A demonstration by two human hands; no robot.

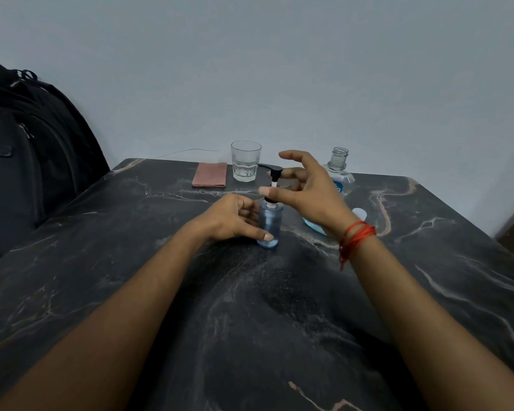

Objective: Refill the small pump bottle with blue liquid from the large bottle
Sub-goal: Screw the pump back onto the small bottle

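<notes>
The small pump bottle [270,222] stands upright in the middle of the table, holding blue liquid, with its black pump head seated on top. My left hand [233,218] wraps its left side, the thumb lying across the front near the base. My right hand [306,191] hovers around the pump with fingers spread, its thumb tip just in front of the pump stem. The large clear bottle [339,169] stands uncapped behind my right hand, which hides its lower part. Its white cap [360,214] lies on the table beside my right wrist.
A drinking glass [245,161] with a little water and a folded pink cloth [209,175] sit at the table's far edge. A black backpack [27,149] leans at the left. The dark marble table [250,307] meets a plain wall behind.
</notes>
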